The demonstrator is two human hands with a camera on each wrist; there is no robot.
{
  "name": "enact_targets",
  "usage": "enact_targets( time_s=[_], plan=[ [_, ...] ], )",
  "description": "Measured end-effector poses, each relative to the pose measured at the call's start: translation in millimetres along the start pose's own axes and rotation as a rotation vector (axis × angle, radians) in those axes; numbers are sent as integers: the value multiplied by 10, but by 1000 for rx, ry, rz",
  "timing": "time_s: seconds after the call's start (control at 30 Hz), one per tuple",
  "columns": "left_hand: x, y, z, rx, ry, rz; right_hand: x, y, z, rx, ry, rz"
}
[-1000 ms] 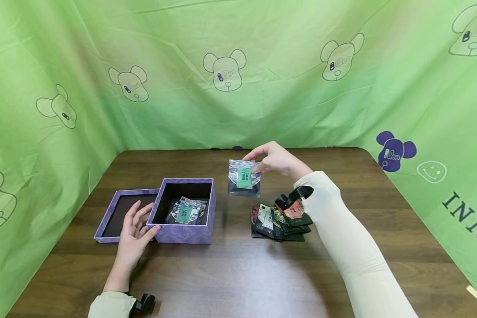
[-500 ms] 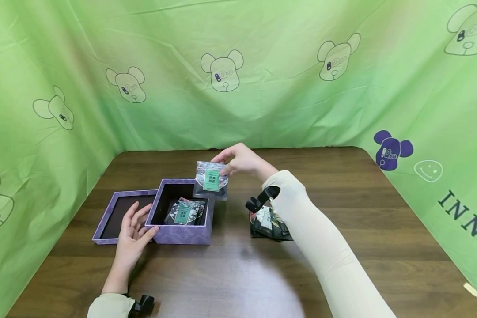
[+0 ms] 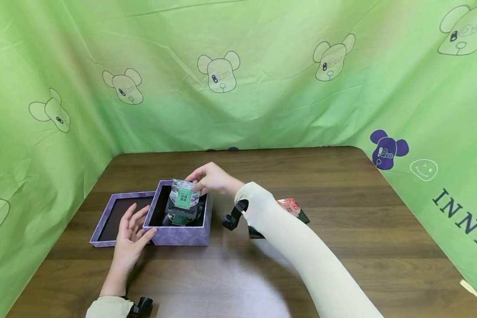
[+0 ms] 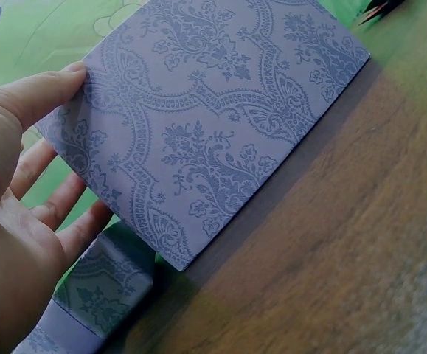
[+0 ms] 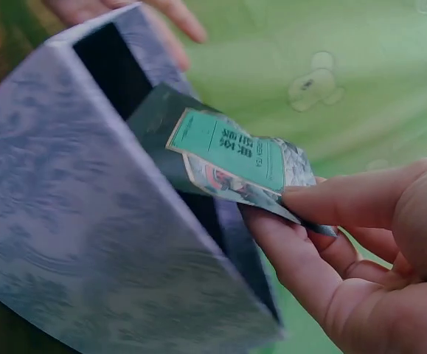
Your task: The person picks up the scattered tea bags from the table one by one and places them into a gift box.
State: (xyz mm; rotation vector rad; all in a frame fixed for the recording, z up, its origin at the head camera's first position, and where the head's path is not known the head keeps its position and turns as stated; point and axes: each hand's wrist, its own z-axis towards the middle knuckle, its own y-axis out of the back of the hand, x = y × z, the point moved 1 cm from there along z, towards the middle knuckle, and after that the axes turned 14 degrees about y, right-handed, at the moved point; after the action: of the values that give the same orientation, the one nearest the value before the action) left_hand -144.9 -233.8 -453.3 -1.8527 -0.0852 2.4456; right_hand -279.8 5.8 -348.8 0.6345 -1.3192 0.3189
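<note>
The right hand (image 3: 211,179) pinches a small sachet with a green label (image 3: 184,197) by its upper edge, thumb on one face and fingertips (image 5: 290,254) on the other. The sachet hangs just below and to the left of that hand, its lower part dipping into the open purple box (image 3: 179,235), above another green-labelled sachet (image 3: 178,219) lying inside. The box stands on the brown desk (image 3: 238,274). The left hand (image 3: 130,238) is spread, fingers relaxed and straight, its thumb (image 4: 32,92) pressed against the box's patterned near-left corner, with the fingers lying toward the box lid (image 3: 113,215) that sits just beside the box. Behind the right forearm lies a pile of dark sachets (image 3: 291,208), one red-labelled, well apart from the box.
</note>
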Motion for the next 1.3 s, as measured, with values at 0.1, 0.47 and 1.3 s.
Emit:
enact_targets(
  time_s=[0.1, 0.47, 1.3],
  plan=[
    [3, 0, 3, 5, -2, 0, -64, -85, 14, 8, -13, 15],
    [25, 11, 6, 32, -42, -65, -70, -247, 28, 75, 24, -136],
    [32, 7, 13, 12, -17, -48, -6, -150, 7, 88, 163, -342]
  ],
)
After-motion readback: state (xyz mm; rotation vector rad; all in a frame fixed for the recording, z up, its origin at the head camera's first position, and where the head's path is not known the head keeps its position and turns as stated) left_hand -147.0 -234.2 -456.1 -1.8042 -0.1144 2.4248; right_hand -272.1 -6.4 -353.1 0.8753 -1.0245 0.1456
